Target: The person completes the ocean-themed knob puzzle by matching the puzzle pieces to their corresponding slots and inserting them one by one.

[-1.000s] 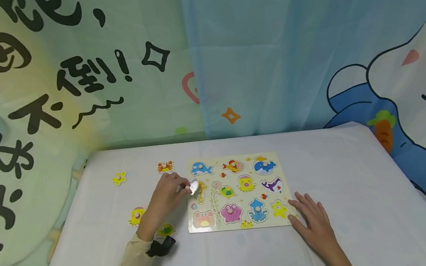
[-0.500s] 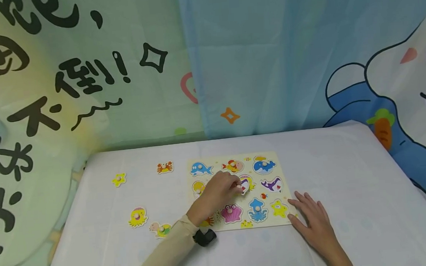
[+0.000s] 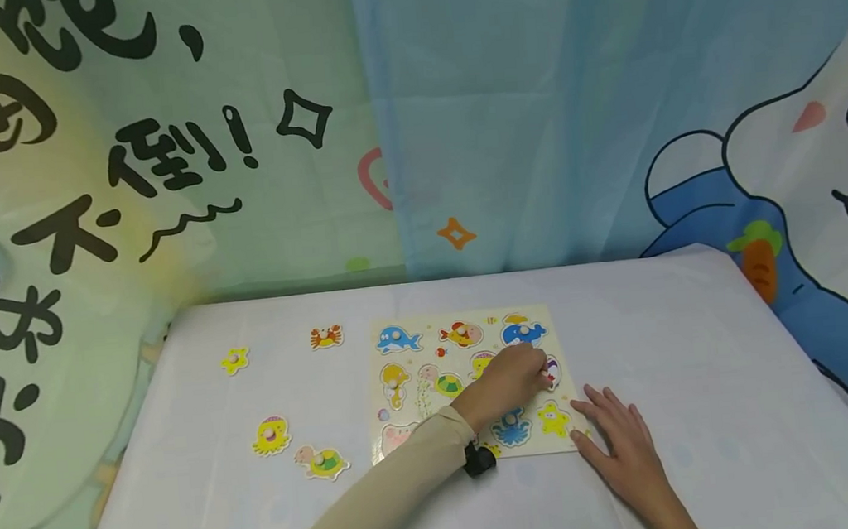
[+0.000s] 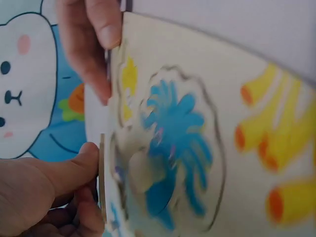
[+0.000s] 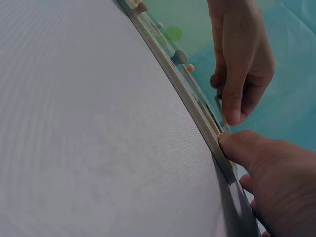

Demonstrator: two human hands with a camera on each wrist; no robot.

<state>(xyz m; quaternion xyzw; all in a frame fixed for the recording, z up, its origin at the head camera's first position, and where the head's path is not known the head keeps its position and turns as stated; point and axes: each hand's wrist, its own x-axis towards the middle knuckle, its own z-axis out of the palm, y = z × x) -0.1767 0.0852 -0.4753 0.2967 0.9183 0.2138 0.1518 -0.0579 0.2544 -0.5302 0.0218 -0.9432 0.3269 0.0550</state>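
My left hand [image 3: 511, 378] is over the right part of a wooden peg puzzle board [image 3: 431, 355] with sea-animal pictures. Its thumb and fingers pinch a thin puzzle piece [image 3: 553, 372], white-edged with purple, at the purple whale's place; the hand hides most of it. In the left wrist view the piece [image 4: 102, 182] shows edge-on beside the blue squid [image 4: 173, 143]. My right hand [image 3: 626, 456] lies at the board's lower right edge, fingers spread, thumb [image 5: 242, 145] against the edge in the right wrist view.
Left of the board lie loose pieces: a yellow starfish [image 3: 235, 361], a red crab [image 3: 326, 337], a yellow octopus [image 3: 270, 436] and a green turtle [image 3: 322, 462]. A white cloth [image 3: 190, 515] covers the table, with a printed curtain [image 3: 488, 126] behind it.
My left hand has moved right across the board from its left edge, carrying the pinched piece to the right column. My right hand has stayed at the board's edge.
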